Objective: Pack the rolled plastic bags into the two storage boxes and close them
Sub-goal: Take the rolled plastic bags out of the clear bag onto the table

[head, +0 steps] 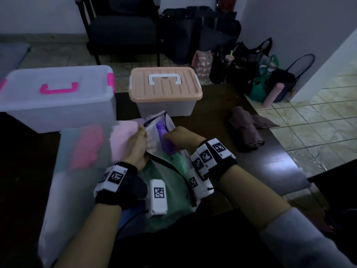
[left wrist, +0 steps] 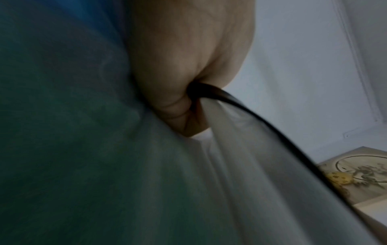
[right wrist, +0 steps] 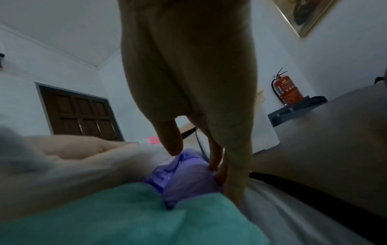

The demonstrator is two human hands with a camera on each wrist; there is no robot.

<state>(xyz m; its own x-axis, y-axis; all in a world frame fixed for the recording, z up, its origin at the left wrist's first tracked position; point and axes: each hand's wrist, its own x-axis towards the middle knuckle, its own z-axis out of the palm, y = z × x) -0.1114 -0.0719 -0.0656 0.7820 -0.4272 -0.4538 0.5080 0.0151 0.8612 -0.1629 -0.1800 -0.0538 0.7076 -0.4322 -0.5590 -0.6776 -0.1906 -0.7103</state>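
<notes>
I am working nearest to me at the zip pouch point(head: 170, 182), which is lying on the table point(head: 270, 171) just in front of my wrists. My left hand point(head: 138, 146) is gripping the pouch's black zipper edge, fingers point(left wrist: 178, 107) curled tight around it. My right hand point(head: 182, 137) is reaching into the mouth of the pouch, its fingers point(right wrist: 215, 159) pinching the purple bag point(head: 164, 136), with a green bag point(head: 177, 161) lying just below it inside the pouch.

I am judging that the thin purple plastic could be slipping or unrolling if I am dragging it past the zipper edge, and that the green bag could be coming out with it and dropping onto the table. Left of the pouch, a second frosted pouch point(head: 77, 171) is holding pink rolls.

Beyond the pouch, the peach-lidded box point(head: 166, 89) and, left of the pouch and further back, the pink-handled box point(head: 58, 93) are both sitting with lids on. I am expecting trouble there: with a bag in one hand, unlatching a lid one-handed could be shoving a box along the table. Right of the pouch, a brown roll point(head: 247, 130) is lying near the table edge, where a careless sweep could be knocking it to the floor.
</notes>
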